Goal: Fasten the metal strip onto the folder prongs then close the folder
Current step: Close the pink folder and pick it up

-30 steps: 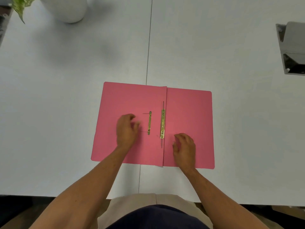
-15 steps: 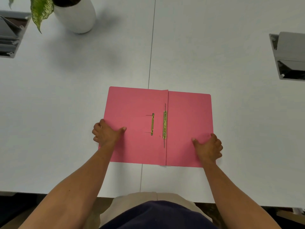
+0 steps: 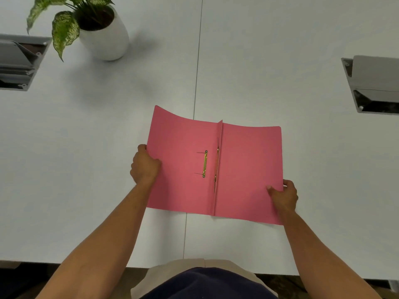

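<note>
From here the pink folder (image 3: 248, 169) looks light and floppy (covers bowing); left hand (image 3: 145, 165) and right hand (image 3: 284, 196) pinch its outer edges, the metal strip (image 3: 205, 164) probably fastened.

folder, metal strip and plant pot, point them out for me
folder (image 3: 248, 165), head view, bare right flap
metal strip (image 3: 205, 164), head view, middle of the gold bar
plant pot (image 3: 108, 43), head view, white side wall

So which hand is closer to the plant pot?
Left. The left hand grips the folder edge below the plant pot; the right hand holds the far edge.
</note>
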Motion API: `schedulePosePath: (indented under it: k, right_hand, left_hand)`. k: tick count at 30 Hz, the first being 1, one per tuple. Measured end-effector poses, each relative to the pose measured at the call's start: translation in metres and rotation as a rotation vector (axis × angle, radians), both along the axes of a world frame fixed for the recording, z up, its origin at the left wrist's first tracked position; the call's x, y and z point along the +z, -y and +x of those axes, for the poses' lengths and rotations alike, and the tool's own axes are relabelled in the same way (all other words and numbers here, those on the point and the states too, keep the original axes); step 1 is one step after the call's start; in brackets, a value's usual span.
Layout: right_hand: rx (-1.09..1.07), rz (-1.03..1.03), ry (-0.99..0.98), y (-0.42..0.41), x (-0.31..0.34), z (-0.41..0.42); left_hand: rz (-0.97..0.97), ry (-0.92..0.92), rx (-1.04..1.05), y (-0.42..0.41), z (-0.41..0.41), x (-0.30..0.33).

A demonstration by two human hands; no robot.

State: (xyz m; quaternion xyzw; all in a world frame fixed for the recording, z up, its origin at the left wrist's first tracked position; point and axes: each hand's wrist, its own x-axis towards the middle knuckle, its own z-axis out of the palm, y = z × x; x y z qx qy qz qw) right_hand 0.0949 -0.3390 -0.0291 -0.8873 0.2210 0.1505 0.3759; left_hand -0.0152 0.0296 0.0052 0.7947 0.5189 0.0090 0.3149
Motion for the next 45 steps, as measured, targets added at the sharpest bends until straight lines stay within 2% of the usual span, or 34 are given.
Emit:
schedulePosePath:
  k: [4, 7, 13, 20, 23, 26, 28, 30, 32, 34, 37, 42, 45]
  right_hand:
    - [0.034, 0.035, 0.019, -0.004, 0.002, 0.0]
    - [0.039, 0.068, 0.025, -0.009, 0.002, -0.002]
    - [0.035, 0.143, -0.001, -0.013, 0.001, -0.004]
    - [0.071, 0.287, -0.035, -0.025, 0.005, -0.006]
    - [0.07, 0.346, -0.077, -0.031, 0.006, -0.007]
    - [0.017, 0.464, -0.125, -0.033, 0.007, -0.005]
    - [-0.106, 0.615, -0.193, -0.032, 0.01, -0.002]
    - [-0.182, 0.726, -0.258, -0.025, 0.011, 0.002]
    - [-0.141, 0.793, -0.3, -0.021, 0.009, 0.005]
    - [-0.06, 0.788, -0.308, -0.022, 0.01, 0.005]
    - [0.112, 0.655, -0.23, -0.026, 0.007, 0.0]
    - [0.124, 0.588, -0.162, -0.031, 0.004, -0.006]
    - [0.146, 0.621, -0.119, -0.044, 0.009, -0.005]
  left_hand:
    - [0.033, 0.005, -0.091, 0.003, 0.013, 0.03]
    - [-0.017, 0.084, -0.163, 0.007, 0.023, 0.058]
    - [-0.402, 0.424, -0.412, 0.019, 0.032, 0.109]
    - [-0.743, 0.511, -0.545, 0.052, 0.039, 0.102]
    - [-0.717, 0.467, -0.625, 0.076, 0.034, 0.075]
    - [-0.592, 0.262, -0.647, 0.092, 0.021, 0.039]
    - [-0.516, 0.118, -0.654, 0.097, 0.012, 0.017]
    - [-0.422, 0.004, -0.618, 0.099, 0.004, 0.0]
    - [-0.38, -0.042, -0.494, 0.101, -0.004, -0.012]
    - [-0.405, -0.012, -0.368, 0.103, -0.009, -0.017]
    - [-0.491, 0.068, -0.23, 0.104, -0.01, -0.019]
    - [-0.665, 0.163, -0.049, 0.093, -0.013, -0.021]
    - [-0.626, 0.2, 0.005, 0.077, -0.009, -0.023]
